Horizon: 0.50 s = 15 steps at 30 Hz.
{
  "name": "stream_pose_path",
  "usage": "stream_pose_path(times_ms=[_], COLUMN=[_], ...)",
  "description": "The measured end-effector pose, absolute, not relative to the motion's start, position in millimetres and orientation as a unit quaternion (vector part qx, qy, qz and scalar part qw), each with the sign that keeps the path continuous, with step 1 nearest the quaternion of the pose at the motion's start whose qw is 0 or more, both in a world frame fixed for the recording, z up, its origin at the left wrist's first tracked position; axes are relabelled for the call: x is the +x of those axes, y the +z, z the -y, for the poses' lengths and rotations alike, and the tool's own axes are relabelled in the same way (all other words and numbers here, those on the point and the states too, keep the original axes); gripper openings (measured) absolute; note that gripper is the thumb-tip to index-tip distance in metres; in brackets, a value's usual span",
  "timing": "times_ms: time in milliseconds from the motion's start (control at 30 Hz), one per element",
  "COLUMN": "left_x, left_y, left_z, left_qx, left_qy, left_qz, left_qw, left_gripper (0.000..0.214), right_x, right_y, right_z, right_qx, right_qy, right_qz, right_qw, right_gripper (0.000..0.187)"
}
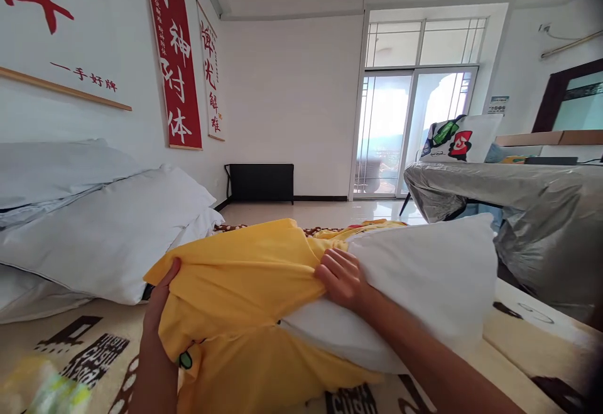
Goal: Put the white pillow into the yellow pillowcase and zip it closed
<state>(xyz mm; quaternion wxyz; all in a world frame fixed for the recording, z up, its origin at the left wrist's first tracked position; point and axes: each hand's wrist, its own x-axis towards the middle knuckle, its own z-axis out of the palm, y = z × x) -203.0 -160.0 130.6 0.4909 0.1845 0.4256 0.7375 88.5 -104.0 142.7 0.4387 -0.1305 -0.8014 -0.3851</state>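
Gripping a soft, plain yellow cloth cover (245, 276), the right hand (340, 277) is closed in a fist on its right-hand edge, just beside a plump white fabric pillow (428, 269); the left hand (159, 304) holds the cover's left edge, thumb showing against the cloth, the other fingers hidden from view; between the two hands the cloth is drawn into long creases; the pillow's left part disappears beneath the yellow fabric, and its right part lies bare; both rest on a cream bedspread (513, 348) with dark brown printing; to the left, white pillows (113, 232) lie piled against the wall, below a tall red hanging scroll (178, 81) with white characters; at the right stands a table draped in silvery-grey sheeting (537, 219), with a white printed bag (483, 134) on top.
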Motion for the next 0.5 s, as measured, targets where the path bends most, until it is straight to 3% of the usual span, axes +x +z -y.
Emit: stream_pose_path(times_ms=[133,267,400,500], left_x=[-206,-206,-200,-191], left_y=[133,140,144,146], left_z=[153,156,166,177], left_qx=[0.159,0.137,0.145,0.175], left_qy=[0.732,0.769,0.809,0.847], left_qz=[-0.396,-0.342,-0.309,-0.334], left_qw=[0.531,0.522,0.479,0.374], left_gripper=[0.042,0.035,0.029,0.031], right_x=[110,117,113,106], right_y=[150,152,161,175], right_z=[82,67,51,44], right_qx=[-0.131,-0.274,-0.547,-0.649], right_qy=[-0.445,-0.421,-0.246,-0.091], right_qz=[0.81,0.781,0.711,0.713], right_qw=[0.359,0.371,0.367,0.25], right_gripper=[0.032,0.029,0.021,0.029])
